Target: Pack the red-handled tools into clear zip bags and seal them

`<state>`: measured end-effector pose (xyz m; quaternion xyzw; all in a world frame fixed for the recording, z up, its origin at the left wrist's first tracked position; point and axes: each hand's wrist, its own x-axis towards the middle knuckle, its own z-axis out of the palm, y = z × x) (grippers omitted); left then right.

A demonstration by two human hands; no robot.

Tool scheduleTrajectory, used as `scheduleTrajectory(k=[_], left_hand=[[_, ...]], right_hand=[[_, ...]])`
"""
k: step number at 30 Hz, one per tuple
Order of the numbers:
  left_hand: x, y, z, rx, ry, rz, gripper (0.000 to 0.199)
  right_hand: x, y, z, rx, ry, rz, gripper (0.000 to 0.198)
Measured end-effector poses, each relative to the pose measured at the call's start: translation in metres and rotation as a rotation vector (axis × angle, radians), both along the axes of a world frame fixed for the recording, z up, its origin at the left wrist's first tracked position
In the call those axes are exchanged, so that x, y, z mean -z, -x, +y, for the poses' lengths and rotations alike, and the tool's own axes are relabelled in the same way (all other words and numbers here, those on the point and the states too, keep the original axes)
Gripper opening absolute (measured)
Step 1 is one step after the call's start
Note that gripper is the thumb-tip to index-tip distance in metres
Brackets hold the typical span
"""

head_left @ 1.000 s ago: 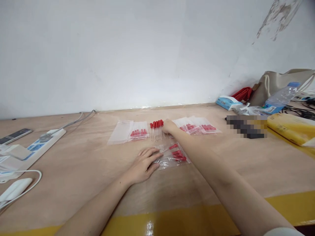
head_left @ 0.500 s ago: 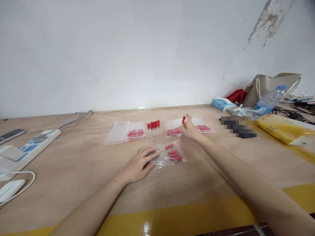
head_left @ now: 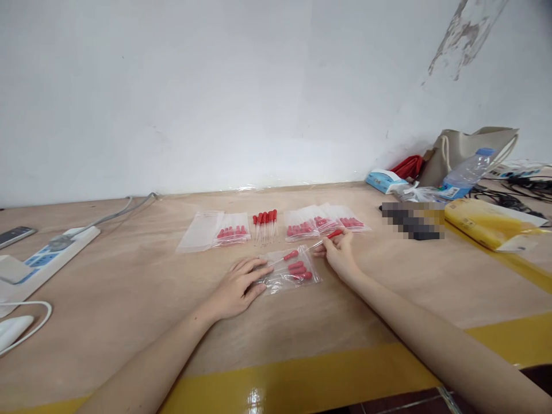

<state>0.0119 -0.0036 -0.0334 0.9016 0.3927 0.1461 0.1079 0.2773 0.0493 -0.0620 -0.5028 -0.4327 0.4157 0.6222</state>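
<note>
My left hand (head_left: 241,286) lies with fingers spread on the left end of a clear zip bag (head_left: 276,283), pressing it against the table. Inside that bag are several droppers with red rubber bulbs (head_left: 297,268), bulbs toward the right. My right hand (head_left: 340,253) pinches another dropper (head_left: 333,234) by its red bulb, the thin glass tube pointing left and down at the bag's upper right edge. Whether the tip has entered the bag I cannot tell. Behind the bag, a row of loose droppers (head_left: 264,219) lies with bulbs toward the wall.
Filled bags of droppers (head_left: 302,221) overlap at the right rear, another filled bag (head_left: 233,230) lies left. A power strip (head_left: 56,256) and phone (head_left: 16,236) are far left. Right are a yellow pack (head_left: 487,224), a bottle (head_left: 470,169), a blue box (head_left: 385,181) and a tote bag (head_left: 470,146).
My right hand has come down and toward me from the rear bags, bringing its dropper from upright to slanted at the clear bag's edge. My left hand stays on the bag.
</note>
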Motion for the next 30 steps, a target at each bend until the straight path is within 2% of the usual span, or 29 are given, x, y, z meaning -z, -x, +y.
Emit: scheduleTrajectory(k=[3,5,10,14,17,21,27,30], left_hand=[[-0.001,-0.001,-0.001,-0.001,-0.001,0.000,0.037],[-0.002,-0.001,-0.001,-0.003,0.000,-0.001,0.037],[0.000,-0.001,0.000,0.003,-0.010,-0.007,0.038],[0.000,-0.001,0.001,0.003,-0.010,-0.009,0.038],[0.000,-0.001,0.001,0.005,-0.015,-0.011,0.038],[-0.001,-0.001,0.000,0.007,-0.022,-0.027,0.039],[-0.002,-0.002,-0.001,0.001,-0.030,-0.048,0.040],[-0.002,-0.002,-0.001,0.001,-0.027,-0.055,0.040]], right_hand=[[0.002,0.001,-0.002,-0.078,0.035,0.049,0.038],[0.002,-0.003,-0.005,-0.150,0.047,0.006,0.033],[0.001,-0.014,-0.010,-0.299,-0.034,-0.325,0.028],[-0.001,-0.013,-0.011,-0.268,-0.160,-0.631,0.021],[-0.003,-0.008,-0.009,-0.277,-0.239,-0.767,0.018],[-0.002,-0.004,-0.006,-0.368,-0.289,-0.791,0.020],[0.005,-0.001,-0.002,-0.369,-0.139,-0.619,0.018],[0.007,0.000,-0.002,-0.340,-0.132,-0.609,0.018]])
